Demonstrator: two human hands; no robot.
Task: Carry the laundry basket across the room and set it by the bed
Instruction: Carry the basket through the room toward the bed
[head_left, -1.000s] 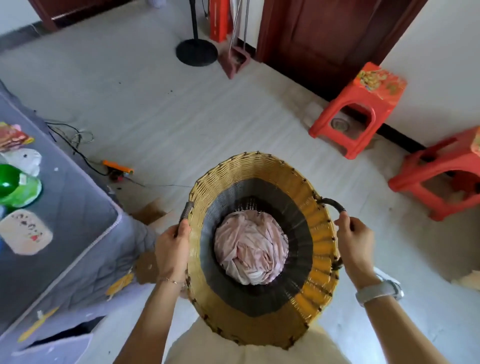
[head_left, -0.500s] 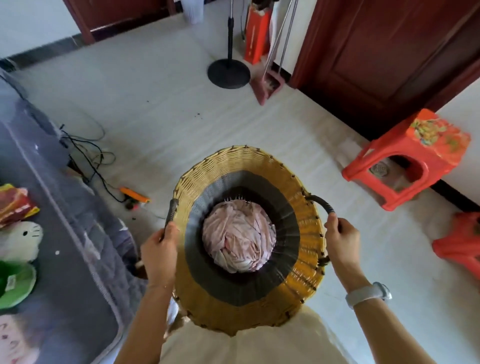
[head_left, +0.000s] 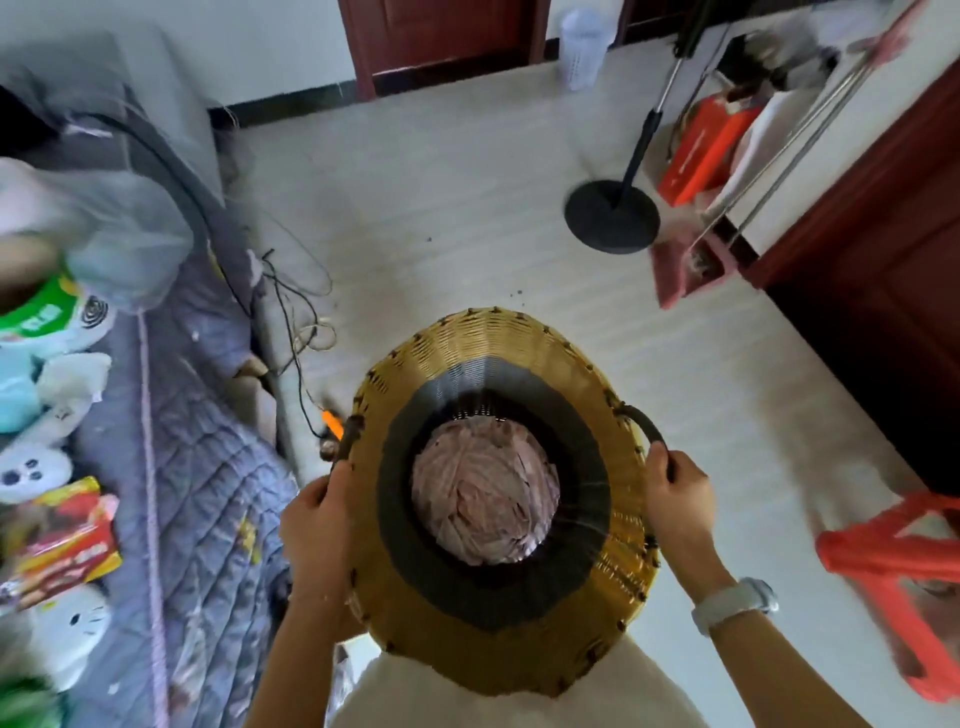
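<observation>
A round woven laundry basket (head_left: 498, 358), yellow with a black inner band, hangs in front of my body above the floor. Pink cloth (head_left: 485, 501) lies bundled in its bottom. My left hand (head_left: 317, 525) is closed around the dark handle on the basket's left side. My right hand (head_left: 675, 499) grips the dark handle on its right side; a white watch sits on that wrist. The bed (head_left: 202, 467), covered by a grey-blue quilted spread, runs along the left, and its edge is just left of the basket.
Plush toys (head_left: 62, 623) and snack packets (head_left: 62, 540) lie on the bed. Cables (head_left: 296, 322) and an orange plug (head_left: 332, 415) trail on the floor beside it. A black stand base (head_left: 612, 215), a dustpan (head_left: 691, 265) and a red stool (head_left: 893, 582) sit to the right. Pale floor stretches ahead.
The view has swung left and forward: the bed now fills more of the left side and the red stool has slid to the right edge. Both hands keep hold of the handles.
</observation>
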